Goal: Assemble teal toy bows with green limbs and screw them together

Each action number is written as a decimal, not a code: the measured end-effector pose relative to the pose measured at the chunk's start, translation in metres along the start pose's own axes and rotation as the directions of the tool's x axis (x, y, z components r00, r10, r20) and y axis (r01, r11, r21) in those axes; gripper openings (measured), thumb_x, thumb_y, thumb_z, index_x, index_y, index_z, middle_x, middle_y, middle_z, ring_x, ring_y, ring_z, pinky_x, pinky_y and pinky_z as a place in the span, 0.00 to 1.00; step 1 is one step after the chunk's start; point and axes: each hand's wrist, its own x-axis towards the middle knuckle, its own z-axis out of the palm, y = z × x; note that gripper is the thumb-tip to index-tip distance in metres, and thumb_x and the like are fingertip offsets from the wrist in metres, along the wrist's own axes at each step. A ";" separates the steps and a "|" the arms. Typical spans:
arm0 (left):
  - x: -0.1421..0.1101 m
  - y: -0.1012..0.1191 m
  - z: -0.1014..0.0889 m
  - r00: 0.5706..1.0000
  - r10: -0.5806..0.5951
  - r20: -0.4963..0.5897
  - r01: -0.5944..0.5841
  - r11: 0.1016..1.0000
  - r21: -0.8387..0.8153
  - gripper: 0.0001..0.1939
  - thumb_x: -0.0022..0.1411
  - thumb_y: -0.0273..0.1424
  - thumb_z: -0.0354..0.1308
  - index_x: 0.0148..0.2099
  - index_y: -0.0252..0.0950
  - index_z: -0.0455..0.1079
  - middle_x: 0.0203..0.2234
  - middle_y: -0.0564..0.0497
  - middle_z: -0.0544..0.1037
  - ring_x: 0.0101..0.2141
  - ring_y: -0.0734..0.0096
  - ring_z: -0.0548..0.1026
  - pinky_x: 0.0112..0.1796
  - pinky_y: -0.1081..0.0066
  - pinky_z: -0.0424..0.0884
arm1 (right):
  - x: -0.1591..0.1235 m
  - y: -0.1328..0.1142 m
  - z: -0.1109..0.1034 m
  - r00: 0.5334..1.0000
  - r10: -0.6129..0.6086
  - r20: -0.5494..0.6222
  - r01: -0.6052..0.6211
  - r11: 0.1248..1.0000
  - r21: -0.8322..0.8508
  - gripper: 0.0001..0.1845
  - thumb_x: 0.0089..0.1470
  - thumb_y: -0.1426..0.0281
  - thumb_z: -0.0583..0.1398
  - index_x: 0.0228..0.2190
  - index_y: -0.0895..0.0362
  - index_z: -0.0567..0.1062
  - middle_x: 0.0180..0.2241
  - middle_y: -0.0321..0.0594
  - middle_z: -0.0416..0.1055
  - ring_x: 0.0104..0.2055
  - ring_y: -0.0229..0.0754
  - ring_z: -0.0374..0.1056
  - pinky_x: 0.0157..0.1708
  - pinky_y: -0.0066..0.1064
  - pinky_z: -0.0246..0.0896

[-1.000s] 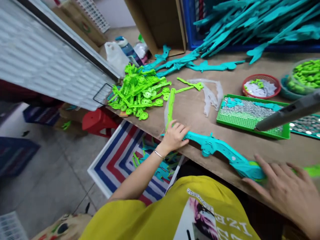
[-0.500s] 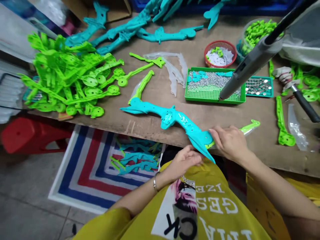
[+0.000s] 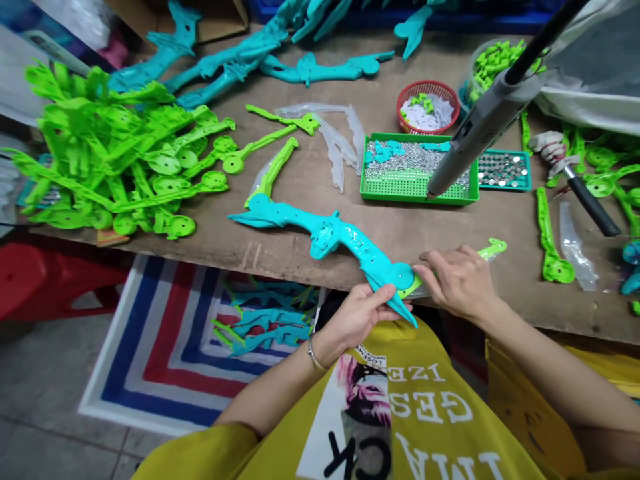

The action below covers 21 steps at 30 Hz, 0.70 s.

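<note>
A turquoise plastic bow-shaped toy piece (image 3: 327, 235) lies along the table's front edge, its right end jutting over. My left hand (image 3: 356, 311) grips that end near its pointed tip, thumb on top and fingers underneath. Beside it, my right hand (image 3: 463, 281) is closed over a green plastic arm (image 3: 493, 249), whose hooked end sticks out past the fingers; its other end meets the turquoise piece. A second green arm (image 3: 277, 171) with a clear strip rises from the piece's left end.
Green arms (image 3: 120, 160) are heaped at the left. A green tray (image 3: 417, 192) holds small metal parts, with a grey electric screwdriver (image 3: 470, 137) hanging over it. Farther back stands a red basket (image 3: 401, 113). Several turquoise pieces (image 3: 320, 70) lie behind; a black-handled tool (image 3: 593, 200) is at right.
My left hand has moved up onto the turquoise end and now grips it with the thumb on top. My right hand stays on the green arm. The whole view has shifted slightly.
</note>
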 end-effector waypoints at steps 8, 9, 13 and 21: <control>0.000 -0.005 0.004 0.994 0.012 -0.111 -0.016 0.999 -0.033 0.24 0.51 0.42 0.74 0.44 0.31 0.77 0.33 0.43 0.82 0.33 0.58 0.82 0.38 0.59 0.80 | 0.000 -0.027 -0.002 0.956 0.271 0.112 -0.254 0.956 -0.148 0.23 0.68 0.63 0.46 0.28 0.57 0.74 0.19 0.44 0.74 0.19 0.40 0.64 0.29 0.35 0.41; 0.001 -0.006 0.005 0.992 0.013 -0.122 -0.017 0.999 -0.031 0.24 0.51 0.42 0.73 0.44 0.31 0.77 0.34 0.43 0.83 0.32 0.58 0.82 0.38 0.59 0.80 | -0.001 -0.028 0.000 0.953 0.283 0.106 -0.265 0.951 -0.157 0.24 0.68 0.63 0.46 0.28 0.57 0.74 0.18 0.44 0.74 0.18 0.40 0.64 0.29 0.34 0.41; 0.014 -0.014 0.011 0.994 0.031 -0.101 -0.037 0.998 -0.056 0.23 0.51 0.42 0.74 0.43 0.31 0.77 0.33 0.44 0.82 0.33 0.61 0.82 0.40 0.60 0.78 | -0.002 -0.009 0.012 0.980 0.187 0.067 -0.180 0.979 -0.092 0.23 0.69 0.63 0.47 0.28 0.57 0.74 0.19 0.43 0.75 0.20 0.40 0.65 0.30 0.34 0.45; 0.008 -0.007 0.001 1.000 -0.009 0.003 0.010 0.999 -0.054 0.32 0.51 0.36 0.74 0.54 0.35 0.65 0.41 0.39 0.82 0.37 0.59 0.83 0.42 0.62 0.77 | 0.009 0.090 0.034 0.983 -0.158 -0.095 0.160 0.987 0.015 0.17 0.67 0.66 0.53 0.32 0.58 0.77 0.25 0.41 0.76 0.26 0.41 0.68 0.33 0.33 0.56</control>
